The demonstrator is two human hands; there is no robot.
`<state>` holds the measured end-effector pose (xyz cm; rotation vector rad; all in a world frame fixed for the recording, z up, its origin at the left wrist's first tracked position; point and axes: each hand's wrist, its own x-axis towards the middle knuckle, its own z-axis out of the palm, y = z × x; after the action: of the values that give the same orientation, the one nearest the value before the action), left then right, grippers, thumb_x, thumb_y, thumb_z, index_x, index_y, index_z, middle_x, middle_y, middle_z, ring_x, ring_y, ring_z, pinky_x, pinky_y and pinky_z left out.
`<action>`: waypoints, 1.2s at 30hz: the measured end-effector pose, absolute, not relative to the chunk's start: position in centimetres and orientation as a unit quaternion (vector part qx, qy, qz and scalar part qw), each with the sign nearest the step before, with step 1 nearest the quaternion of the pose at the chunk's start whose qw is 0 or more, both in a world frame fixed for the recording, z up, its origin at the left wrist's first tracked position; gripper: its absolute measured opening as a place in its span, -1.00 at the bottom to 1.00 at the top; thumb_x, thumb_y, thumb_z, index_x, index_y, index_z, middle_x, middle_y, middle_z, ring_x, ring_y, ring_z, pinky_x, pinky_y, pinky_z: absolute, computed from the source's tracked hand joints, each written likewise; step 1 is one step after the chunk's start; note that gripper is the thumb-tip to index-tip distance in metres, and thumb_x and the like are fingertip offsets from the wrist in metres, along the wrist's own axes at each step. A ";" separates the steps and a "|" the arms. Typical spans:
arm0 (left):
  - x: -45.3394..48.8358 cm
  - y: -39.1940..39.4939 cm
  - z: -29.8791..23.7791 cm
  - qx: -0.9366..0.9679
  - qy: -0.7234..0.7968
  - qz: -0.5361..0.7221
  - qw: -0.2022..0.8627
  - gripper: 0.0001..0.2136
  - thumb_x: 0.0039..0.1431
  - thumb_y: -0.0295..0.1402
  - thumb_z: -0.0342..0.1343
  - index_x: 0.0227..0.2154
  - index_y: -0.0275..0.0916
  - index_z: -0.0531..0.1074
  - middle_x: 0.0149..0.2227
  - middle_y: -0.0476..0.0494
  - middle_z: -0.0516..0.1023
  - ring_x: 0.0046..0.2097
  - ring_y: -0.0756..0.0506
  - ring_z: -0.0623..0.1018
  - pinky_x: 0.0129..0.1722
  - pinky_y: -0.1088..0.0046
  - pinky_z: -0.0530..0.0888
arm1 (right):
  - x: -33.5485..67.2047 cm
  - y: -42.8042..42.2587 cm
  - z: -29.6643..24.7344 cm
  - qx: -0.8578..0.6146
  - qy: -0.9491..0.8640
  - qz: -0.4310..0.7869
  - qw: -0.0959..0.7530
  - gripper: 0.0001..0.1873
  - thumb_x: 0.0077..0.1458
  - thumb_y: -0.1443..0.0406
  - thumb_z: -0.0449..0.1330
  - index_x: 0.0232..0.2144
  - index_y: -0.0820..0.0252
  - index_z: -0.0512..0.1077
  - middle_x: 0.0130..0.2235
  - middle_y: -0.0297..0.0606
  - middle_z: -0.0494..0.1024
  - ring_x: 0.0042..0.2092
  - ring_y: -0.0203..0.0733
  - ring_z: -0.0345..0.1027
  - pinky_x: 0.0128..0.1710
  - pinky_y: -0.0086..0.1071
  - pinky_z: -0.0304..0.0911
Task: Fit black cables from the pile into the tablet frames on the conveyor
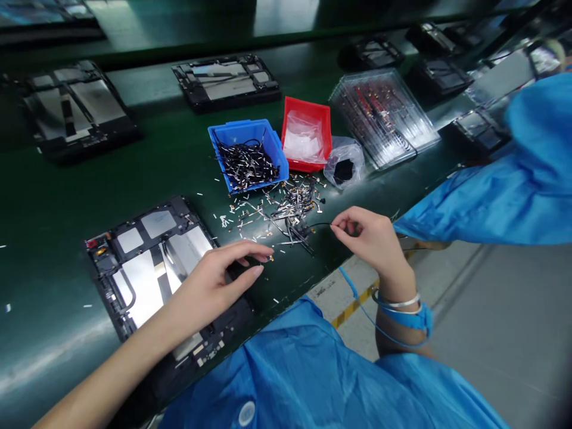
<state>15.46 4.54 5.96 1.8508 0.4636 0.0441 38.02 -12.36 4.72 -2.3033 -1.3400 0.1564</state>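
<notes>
Left hand [213,285] flat, right hand [373,239] pinching

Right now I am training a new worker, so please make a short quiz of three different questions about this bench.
1. True or false: the right hand pinches a thin black cable between its fingertips.
2. Which bin holds the dark cable parts?
A. the red bin
B. the blue bin
C. the clear tray
3. Fill in: the left hand rests over the lower right corner of the opened ______ on the green belt.

Key:
1. True; the cable runs left from the fingertips toward the loose pile.
2. B
3. tablet
</notes>
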 end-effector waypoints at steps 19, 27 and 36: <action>15.3 5.4 6.9 0.802 0.119 0.103 0.576 -0.76 0.33 -0.27 -0.05 -0.08 -0.21 0.43 0.01 -0.14 0.48 0.07 -0.11 0.43 0.12 0.32 0.27 | 32.7 -10.3 6.8 -0.560 -0.735 -0.236 0.300 -0.87 0.01 0.49 0.25 -0.33 0.29 0.45 -0.38 -0.15 0.60 -0.36 -0.20 0.42 -0.45 -0.35 0.37; 15.0 5.6 7.1 0.758 0.146 0.090 0.630 -0.76 0.28 -0.32 -0.03 -0.51 -0.26 0.34 -0.54 0.04 0.36 -0.46 0.03 0.36 -0.43 0.53 0.25 | 32.2 -8.4 6.0 -0.556 -0.717 -0.259 0.331 -0.79 -0.01 0.53 0.27 -0.26 0.30 0.49 -0.30 -0.12 0.63 -0.29 -0.18 0.49 -0.38 -0.33 0.45; 15.2 4.9 5.5 0.662 0.214 0.152 0.702 -0.82 0.28 -0.32 0.00 -0.39 -0.28 0.41 -0.54 0.01 0.50 -0.46 0.04 0.46 -0.35 0.51 0.36 | 29.1 -5.4 5.3 -0.570 -0.683 -0.218 0.401 -0.80 -0.01 0.53 0.28 -0.27 0.34 0.49 -0.36 -0.11 0.61 -0.29 -0.19 0.50 -0.34 -0.34 0.46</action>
<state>15.24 4.94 5.52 1.4723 0.4761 0.3391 29.07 -5.43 5.35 -1.4418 -1.7267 -0.5520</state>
